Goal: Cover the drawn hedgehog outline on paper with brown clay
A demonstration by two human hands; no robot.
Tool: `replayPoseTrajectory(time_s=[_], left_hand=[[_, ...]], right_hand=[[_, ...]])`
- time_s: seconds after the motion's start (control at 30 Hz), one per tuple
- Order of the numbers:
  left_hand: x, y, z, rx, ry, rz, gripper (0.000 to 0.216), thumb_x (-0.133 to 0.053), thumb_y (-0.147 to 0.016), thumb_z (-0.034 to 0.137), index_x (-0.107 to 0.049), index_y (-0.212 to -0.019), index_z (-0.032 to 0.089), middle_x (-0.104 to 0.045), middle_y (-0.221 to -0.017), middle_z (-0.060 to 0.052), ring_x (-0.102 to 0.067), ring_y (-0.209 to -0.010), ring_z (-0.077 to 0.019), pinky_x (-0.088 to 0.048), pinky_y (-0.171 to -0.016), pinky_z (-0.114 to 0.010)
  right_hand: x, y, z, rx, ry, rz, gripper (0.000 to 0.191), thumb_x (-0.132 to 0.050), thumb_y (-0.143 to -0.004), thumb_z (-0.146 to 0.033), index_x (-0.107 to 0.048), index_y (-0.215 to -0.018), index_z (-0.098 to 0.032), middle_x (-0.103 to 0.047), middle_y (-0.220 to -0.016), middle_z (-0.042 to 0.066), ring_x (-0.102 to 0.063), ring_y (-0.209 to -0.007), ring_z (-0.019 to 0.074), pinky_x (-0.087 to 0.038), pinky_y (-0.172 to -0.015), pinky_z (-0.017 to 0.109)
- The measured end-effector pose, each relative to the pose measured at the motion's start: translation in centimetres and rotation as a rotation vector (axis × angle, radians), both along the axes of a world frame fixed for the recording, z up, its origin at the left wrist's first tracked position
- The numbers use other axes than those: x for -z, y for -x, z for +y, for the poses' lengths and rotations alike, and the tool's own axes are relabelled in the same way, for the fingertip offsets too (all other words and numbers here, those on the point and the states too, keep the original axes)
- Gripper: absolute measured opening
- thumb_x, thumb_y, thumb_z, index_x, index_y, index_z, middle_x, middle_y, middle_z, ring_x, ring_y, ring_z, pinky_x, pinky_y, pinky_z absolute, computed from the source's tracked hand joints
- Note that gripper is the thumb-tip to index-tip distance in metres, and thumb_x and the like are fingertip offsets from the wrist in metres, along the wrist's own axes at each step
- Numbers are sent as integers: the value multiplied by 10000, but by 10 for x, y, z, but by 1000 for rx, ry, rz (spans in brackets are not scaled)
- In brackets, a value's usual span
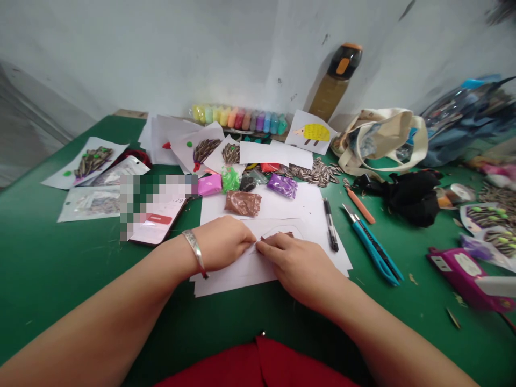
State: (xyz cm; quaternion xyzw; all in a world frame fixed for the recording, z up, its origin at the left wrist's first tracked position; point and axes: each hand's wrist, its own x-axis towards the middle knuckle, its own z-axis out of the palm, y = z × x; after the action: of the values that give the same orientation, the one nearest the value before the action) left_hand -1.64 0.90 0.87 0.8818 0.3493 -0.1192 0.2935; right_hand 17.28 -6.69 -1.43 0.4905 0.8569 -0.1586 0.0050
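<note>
My left hand (226,242), with a silver bracelet at the wrist, rests on white paper (226,282) with its fingers curled into a pinch. Whatever lies between those fingertips is hidden. Close beside it, my right hand (296,263) has its fingers bent together, pressing brown clay (290,234) onto the sheet, inside a faint pencil outline. Most of this clay is covered by the fingers. Just beyond the hands lies a brown clay packet (242,203). A pink packet (209,185), a green packet (230,179) and a purple packet (282,186) sit behind it.
A black pen (330,224), a blue cutter (373,244) and an orange tool (359,204) lie to the right. A phone (155,217) is at left. Sunflower seeds (314,172), a hedgehog drawing (311,133) and a bottle (336,80) are along the wall.
</note>
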Motion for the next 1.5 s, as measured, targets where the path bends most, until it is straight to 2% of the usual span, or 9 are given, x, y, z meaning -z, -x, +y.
replayPoseTrajectory(time_s=[0.17, 0.4, 0.53, 0.63, 0.8, 1.03, 1.33, 1.4, 1.5], left_hand=[[1, 2, 0, 16, -23, -18, 277, -455, -879, 197, -732, -881, 209, -736, -822, -28, -626, -724, -166, -387, -637, -235], [3, 2, 0, 17, -27, -17, 268, -457, -888, 199, -722, -856, 206, -732, -818, -30, -626, -724, -167, -380, -634, -234], [3, 3, 0, 22, -38, -23, 266, -456, -887, 208, -719, -850, 207, -724, -793, -27, -619, -705, -166, -373, -622, -239], [4, 3, 0, 22, -53, -16, 279, -444, -891, 218, -717, -839, 205, -722, -782, -28, -614, -689, -166, -366, -608, -244], [3, 3, 0, 27, -35, -25, 292, -435, -897, 220, -726, -874, 205, -733, -826, -34, -627, -726, -171, -384, -635, -242], [3, 2, 0, 0, -20, -45, 265, -472, -871, 196, -736, -866, 216, -735, -813, -31, -628, -719, -173, -389, -635, -241], [2, 2, -1, 14, -32, -22, 275, -445, -891, 208, -714, -839, 201, -716, -781, -27, -619, -698, -165, -377, -605, -238], [3, 3, -2, 9, -48, -23, 274, -435, -900, 219, -709, -910, 210, -726, -850, -32, -637, -757, -178, -393, -634, -242], [5, 3, -2, -13, -88, -50, 324, -440, -896, 219, -646, -1145, 238, -720, -1049, -41, -646, -928, -207, -424, -743, -260]], right_hand=[[-5, -6, -1, 81, 16, 55, 470, -395, -872, -95, -568, -1258, -300, -614, -1200, 34, -618, -984, 184, -464, -823, 293], [-2, -2, 2, 42, 18, -13, 462, -426, -862, -108, -557, -1277, -263, -625, -1140, 69, -619, -930, 204, -458, -772, 304], [-4, -5, 1, 96, 29, 73, 443, -406, -853, -91, -599, -1192, -301, -615, -1096, 32, -615, -939, 174, -436, -798, 276], [-5, -5, 3, 132, 8, 73, 456, -411, -837, -87, -585, -1190, -316, -602, -1027, 26, -618, -883, 171, -423, -750, 271], [-2, -1, 8, 100, 12, 9, 424, -434, -833, -103, -594, -1162, -317, -587, -980, 31, -605, -770, 166, -396, -674, 274], [-1, -2, 6, 99, 24, 30, 392, -417, -860, -115, -620, -1140, -300, -588, -993, 37, -608, -806, 171, -408, -698, 274], [-9, -19, 0, 140, 8, 115, 581, -388, -812, -29, -588, -1207, -405, -601, -1044, -6, -609, -910, 149, -414, -758, 254], [-7, -17, 0, 111, 21, 99, 549, -398, -815, -40, -592, -1209, -371, -603, -1108, 2, -610, -913, 156, -419, -763, 261], [-3, -13, 1, 93, 11, 38, 483, -409, -838, -80, -603, -1196, -340, -605, -1097, 19, -613, -860, 169, -422, -729, 275]])
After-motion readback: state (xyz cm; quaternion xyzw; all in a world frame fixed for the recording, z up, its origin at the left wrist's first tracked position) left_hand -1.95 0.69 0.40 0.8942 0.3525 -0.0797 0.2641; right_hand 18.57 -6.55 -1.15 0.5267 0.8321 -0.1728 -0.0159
